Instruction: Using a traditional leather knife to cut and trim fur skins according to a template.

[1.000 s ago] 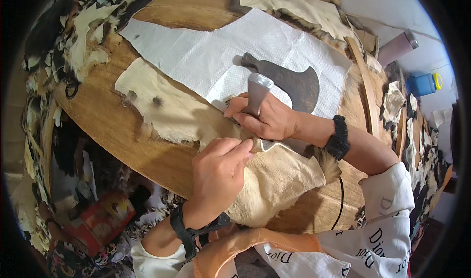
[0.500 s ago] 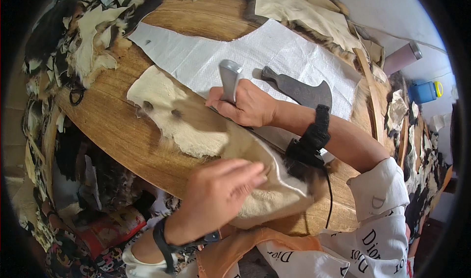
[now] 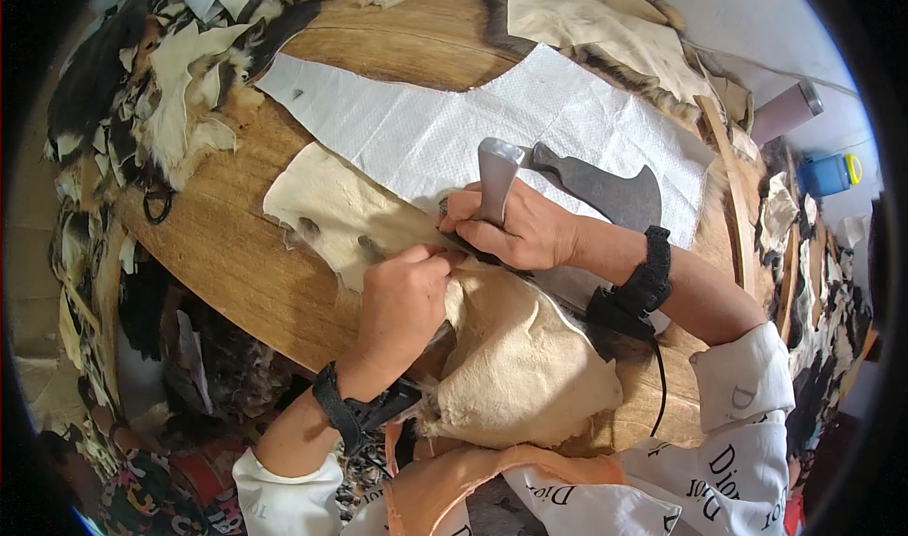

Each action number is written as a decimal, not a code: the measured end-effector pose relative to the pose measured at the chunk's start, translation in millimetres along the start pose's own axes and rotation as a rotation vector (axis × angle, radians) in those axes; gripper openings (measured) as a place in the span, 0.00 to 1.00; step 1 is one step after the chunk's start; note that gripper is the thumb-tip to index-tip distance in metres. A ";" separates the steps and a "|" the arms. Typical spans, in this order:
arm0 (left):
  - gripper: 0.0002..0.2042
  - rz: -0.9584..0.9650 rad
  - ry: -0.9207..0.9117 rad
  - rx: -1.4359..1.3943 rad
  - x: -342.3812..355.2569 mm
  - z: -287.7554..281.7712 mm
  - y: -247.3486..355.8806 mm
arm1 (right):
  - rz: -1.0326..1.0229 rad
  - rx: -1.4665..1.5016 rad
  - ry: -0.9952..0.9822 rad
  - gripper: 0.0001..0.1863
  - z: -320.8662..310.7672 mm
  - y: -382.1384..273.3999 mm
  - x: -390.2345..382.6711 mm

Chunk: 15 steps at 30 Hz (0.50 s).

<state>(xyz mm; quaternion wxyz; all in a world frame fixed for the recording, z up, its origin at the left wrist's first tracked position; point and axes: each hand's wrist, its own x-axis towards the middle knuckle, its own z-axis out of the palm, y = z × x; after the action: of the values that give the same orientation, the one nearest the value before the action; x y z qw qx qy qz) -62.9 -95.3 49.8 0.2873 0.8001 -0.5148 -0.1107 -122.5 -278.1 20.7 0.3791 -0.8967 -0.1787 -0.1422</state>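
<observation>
A cream-coloured hide piece (image 3: 511, 356) lies skin side up across the near edge of a round wooden table (image 3: 227, 252). My right hand (image 3: 515, 228) grips the grey handle of a knife (image 3: 497, 172), its blade end pressed to the hide. My left hand (image 3: 402, 295) pinches the hide right beside the knife, fingers closed on the skin. A dark metal fan-shaped blade tool (image 3: 605, 188) rests on white paper (image 3: 445, 129) just behind my right hand. Both wrists wear black straps.
Scraps of fur and hide (image 3: 161, 110) are heaped along the table's left side and far edge. More hide (image 3: 586, 16) lies at the back. A blue container (image 3: 825, 172) and a grey cylinder (image 3: 790, 110) stand at the right.
My left hand has come forward from the near edge and taken hold of the hide beside the knife. My right hand has shifted the knife slightly right along the hide.
</observation>
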 end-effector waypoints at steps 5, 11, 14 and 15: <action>0.04 -0.064 -0.005 -0.171 3.3 -5.9 -4.1 | -0.161 -0.087 0.132 0.10 5.5 1.1 10.8; 0.07 -0.146 0.002 -0.411 4.6 -13.1 -9.9 | -0.038 -0.037 0.098 0.12 16.0 1.2 15.8; 0.10 -0.127 0.134 -0.621 3.6 -24.9 -12.2 | 0.137 -0.023 0.125 0.08 17.1 2.9 33.9; 0.11 -0.135 0.117 -0.619 5.5 -35.6 -13.7 | 0.145 -0.027 0.125 0.08 15.0 2.4 41.7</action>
<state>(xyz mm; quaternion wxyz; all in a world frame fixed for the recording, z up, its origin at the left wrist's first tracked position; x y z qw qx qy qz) -33.2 -83.6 71.5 0.5379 0.7122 -0.3851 -0.2347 -82.3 -259.8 25.4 0.3868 -0.9017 -0.0877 -0.1723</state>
